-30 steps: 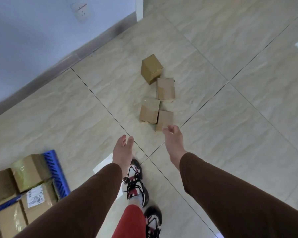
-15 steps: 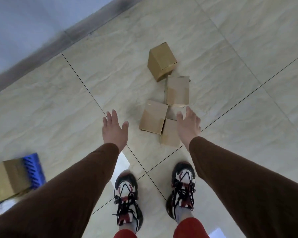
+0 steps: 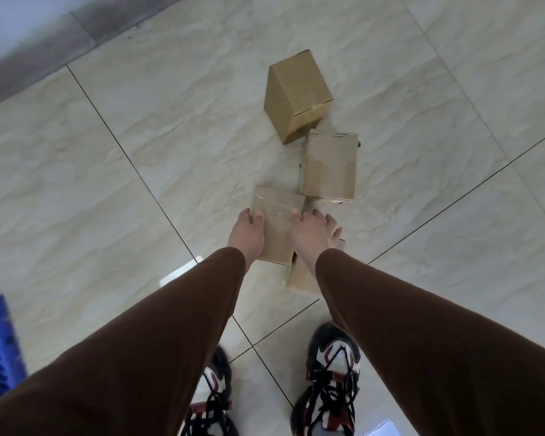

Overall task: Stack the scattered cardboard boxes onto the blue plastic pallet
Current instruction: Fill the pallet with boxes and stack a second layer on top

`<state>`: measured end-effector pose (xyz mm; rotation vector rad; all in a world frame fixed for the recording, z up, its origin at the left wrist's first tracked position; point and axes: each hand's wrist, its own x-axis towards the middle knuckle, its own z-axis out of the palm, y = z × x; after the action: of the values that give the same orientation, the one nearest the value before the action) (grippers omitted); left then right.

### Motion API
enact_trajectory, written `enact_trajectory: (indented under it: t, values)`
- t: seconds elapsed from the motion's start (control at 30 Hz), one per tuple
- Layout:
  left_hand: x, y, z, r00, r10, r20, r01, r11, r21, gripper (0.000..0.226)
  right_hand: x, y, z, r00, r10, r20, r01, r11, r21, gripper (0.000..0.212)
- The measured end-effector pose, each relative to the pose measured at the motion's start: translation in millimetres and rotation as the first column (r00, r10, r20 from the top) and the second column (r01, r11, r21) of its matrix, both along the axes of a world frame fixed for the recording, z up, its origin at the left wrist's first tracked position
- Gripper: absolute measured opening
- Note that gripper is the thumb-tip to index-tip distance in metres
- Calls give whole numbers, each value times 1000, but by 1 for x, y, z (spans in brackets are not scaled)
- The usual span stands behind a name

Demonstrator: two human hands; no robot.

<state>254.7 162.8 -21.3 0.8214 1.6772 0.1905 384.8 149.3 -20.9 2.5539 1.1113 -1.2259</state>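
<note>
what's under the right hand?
The right hand covers a fourth cardboard box; only its near end shows. Whether the palm touches it is hidden. The left hand grips the neighbouring taped box.
</note>
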Motion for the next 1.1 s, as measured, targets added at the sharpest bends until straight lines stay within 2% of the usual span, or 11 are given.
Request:
enact_trajectory:
  t: [0.23, 0.37, 0.53, 0.73, 0.9, 0.97, 1.03, 1.1]
  values:
    - [-41, -13, 80, 986, 132, 103, -143, 983, 114, 42, -42, -3, 86, 989, -96, -109, 116, 974, 196, 43]
    - [-73, -28, 137, 971, 191, 145, -216, 959, 185, 34, -79, -22, 144, 921, -228, -314, 306, 925, 226, 44]
    - [-130, -59, 199, 956, 237, 174, -273, 935, 224, 33, -136, -58, 202, 831, -194, -521, 402, 857, 322, 42]
    - [-225, -117, 244, 929, 284, 239, -344, 901, 263, 27, -225, -99, 237, 744, -85, -663, 397, 854, 336, 34]
    - [-297, -177, 261, 874, 403, 270, -466, 853, 235, 22, -294, -146, 248, 721, -61, -691, 372, 874, 311, 31]
    - [-327, -200, 261, 845, 461, 269, -517, 833, 198, 27, -326, -164, 250, 717, -58, -694, 355, 888, 293, 30]
    - [-357, -219, 261, 822, 519, 235, -559, 813, 161, 43, -357, -177, 250, 712, -55, -700, 344, 897, 279, 31]
    - [-393, -236, 260, 803, 560, 203, -591, 790, 164, 42, -392, -190, 251, 718, -25, -696, 303, 911, 280, 36]
